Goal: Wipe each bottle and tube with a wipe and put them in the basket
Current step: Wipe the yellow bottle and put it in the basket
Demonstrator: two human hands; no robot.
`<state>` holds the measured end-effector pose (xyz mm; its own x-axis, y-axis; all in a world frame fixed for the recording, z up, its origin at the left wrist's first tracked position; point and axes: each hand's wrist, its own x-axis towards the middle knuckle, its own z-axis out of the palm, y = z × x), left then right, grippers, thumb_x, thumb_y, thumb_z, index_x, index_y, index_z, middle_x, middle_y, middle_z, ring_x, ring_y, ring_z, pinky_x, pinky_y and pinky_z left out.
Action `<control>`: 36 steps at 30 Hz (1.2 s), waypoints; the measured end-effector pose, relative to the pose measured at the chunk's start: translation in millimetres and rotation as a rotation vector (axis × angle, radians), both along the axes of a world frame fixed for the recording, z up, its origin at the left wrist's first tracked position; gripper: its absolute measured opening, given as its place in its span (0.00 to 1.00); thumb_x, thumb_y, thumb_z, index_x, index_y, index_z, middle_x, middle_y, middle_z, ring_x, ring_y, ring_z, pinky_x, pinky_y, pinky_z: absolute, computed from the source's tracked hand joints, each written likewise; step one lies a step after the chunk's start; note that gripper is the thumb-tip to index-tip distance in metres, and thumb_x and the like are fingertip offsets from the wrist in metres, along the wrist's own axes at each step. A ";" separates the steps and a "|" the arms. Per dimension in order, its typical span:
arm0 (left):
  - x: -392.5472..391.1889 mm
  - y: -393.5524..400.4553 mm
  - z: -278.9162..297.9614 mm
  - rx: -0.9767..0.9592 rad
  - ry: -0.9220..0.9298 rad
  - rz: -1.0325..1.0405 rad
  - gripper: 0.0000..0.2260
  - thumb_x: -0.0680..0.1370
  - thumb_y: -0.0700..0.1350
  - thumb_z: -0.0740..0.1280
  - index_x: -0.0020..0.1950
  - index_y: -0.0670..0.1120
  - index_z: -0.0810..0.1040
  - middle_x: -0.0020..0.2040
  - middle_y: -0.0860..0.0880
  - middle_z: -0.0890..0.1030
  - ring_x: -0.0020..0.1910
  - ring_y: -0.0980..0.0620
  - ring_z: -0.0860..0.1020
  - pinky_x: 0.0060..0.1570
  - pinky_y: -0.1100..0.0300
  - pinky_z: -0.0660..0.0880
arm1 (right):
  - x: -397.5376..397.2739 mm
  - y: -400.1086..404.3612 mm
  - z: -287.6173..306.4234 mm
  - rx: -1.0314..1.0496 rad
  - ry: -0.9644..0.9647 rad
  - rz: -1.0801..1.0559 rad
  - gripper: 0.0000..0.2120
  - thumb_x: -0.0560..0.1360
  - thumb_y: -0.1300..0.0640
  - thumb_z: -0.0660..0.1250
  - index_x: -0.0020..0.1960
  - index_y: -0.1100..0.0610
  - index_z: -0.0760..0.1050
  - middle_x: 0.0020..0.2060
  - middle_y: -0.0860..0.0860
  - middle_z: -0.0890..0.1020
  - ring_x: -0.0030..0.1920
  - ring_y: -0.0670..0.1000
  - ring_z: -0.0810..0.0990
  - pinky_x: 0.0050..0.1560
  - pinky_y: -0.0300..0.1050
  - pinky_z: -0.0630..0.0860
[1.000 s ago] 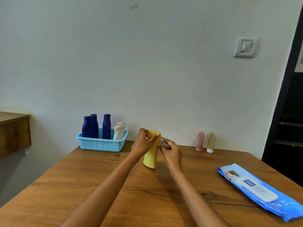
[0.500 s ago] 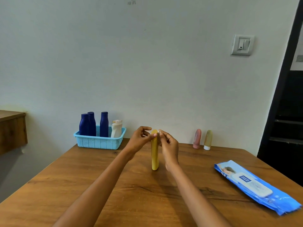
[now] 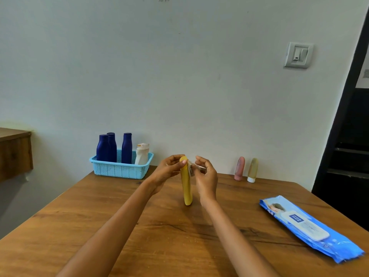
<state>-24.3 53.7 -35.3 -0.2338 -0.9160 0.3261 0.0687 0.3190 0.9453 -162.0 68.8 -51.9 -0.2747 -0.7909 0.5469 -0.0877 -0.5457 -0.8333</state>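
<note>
Wooden table (image 3: 139,226) spans the lower view, set against a pale wall (image 3: 179,76) bearing a light switch (image 3: 298,55). A blue pack of wipes (image 3: 307,226) lies flat near the table's right edge, well apart from the hands. A light blue basket (image 3: 119,169) sits at the far left of the table by the wall; it holds three dark blue bottles (image 3: 126,148) standing upright and one white bottle (image 3: 142,153) at its right end. A yellow tube (image 3: 186,186) stands upright on the table near the centre, seen edge-on, between the two hands. The left hand (image 3: 168,172) pinches the top of the tube with fingertips and thumb. The right hand (image 3: 205,175) has its fingers curled, pinching a small folded wipe (image 3: 191,168) against the upper right side of the tube. A pink tube (image 3: 239,168) and a pale olive tube (image 3: 252,170) with a white cap stand upright just beside each other at the far edge by the wall, right of the hands and outside the basket.
</note>
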 end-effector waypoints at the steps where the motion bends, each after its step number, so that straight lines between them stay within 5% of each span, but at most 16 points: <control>1: -1.3 0.9 0.6 -0.008 -0.012 -0.013 0.20 0.68 0.55 0.70 0.58 0.53 0.76 0.54 0.51 0.82 0.57 0.53 0.78 0.59 0.58 0.73 | 0.0 1.4 3.1 -0.013 -0.020 0.004 0.10 0.75 0.60 0.68 0.55 0.51 0.77 0.47 0.48 0.81 0.48 0.43 0.79 0.42 0.28 0.74; 7: 0.9 4.0 3.5 -0.004 -0.012 -0.046 0.15 0.72 0.53 0.67 0.57 0.52 0.77 0.52 0.51 0.83 0.54 0.54 0.80 0.50 0.62 0.76 | 3.1 6.8 11.4 -0.088 0.072 0.078 0.07 0.72 0.62 0.70 0.42 0.51 0.76 0.39 0.44 0.80 0.40 0.38 0.78 0.37 0.31 0.75; 13: 3.4 6.6 5.1 0.003 -0.021 -0.085 0.17 0.71 0.52 0.66 0.59 0.51 0.76 0.57 0.52 0.81 0.55 0.55 0.79 0.50 0.63 0.76 | -6.3 -1.7 4.2 0.144 0.121 -0.035 0.09 0.75 0.65 0.65 0.44 0.50 0.76 0.42 0.45 0.79 0.47 0.48 0.79 0.46 0.43 0.79; 18: 5.5 5.9 4.2 0.023 -0.002 -0.102 0.17 0.72 0.51 0.67 0.60 0.50 0.76 0.55 0.48 0.81 0.55 0.52 0.79 0.53 0.60 0.76 | 4.7 3.8 21.1 0.076 0.075 -0.046 0.05 0.75 0.60 0.67 0.44 0.50 0.77 0.41 0.44 0.80 0.44 0.43 0.78 0.37 0.28 0.73; 24: 10.2 2.1 -1.1 0.030 0.045 -0.038 0.18 0.71 0.52 0.68 0.59 0.49 0.77 0.55 0.47 0.82 0.55 0.49 0.79 0.53 0.57 0.77 | 15.7 6.7 10.6 -0.034 0.209 -0.056 0.03 0.75 0.59 0.67 0.49 0.57 0.77 0.46 0.50 0.81 0.47 0.45 0.78 0.41 0.27 0.73; 29: 13.0 -1.9 -5.2 0.063 0.061 0.033 0.19 0.68 0.54 0.70 0.56 0.50 0.78 0.57 0.48 0.81 0.58 0.47 0.77 0.61 0.50 0.73 | 3.2 0.4 -12.9 0.334 0.430 -0.194 0.06 0.77 0.52 0.64 0.52 0.53 0.74 0.49 0.49 0.80 0.46 0.48 0.77 0.40 0.40 0.75; 36: 1.7 -2.9 -0.2 0.062 0.019 0.087 0.25 0.67 0.55 0.72 0.61 0.46 0.76 0.55 0.47 0.81 0.56 0.49 0.78 0.55 0.53 0.75 | 10.6 2.4 14.4 0.210 0.203 -0.114 0.05 0.76 0.60 0.63 0.47 0.54 0.78 0.45 0.50 0.82 0.43 0.50 0.80 0.41 0.45 0.79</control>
<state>-22.6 50.7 -35.4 -0.1467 -0.9511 0.2717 0.0618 0.2653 0.9622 -151.5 71.2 -37.5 -0.2699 -0.8629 0.4273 -0.3149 -0.3403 -0.8860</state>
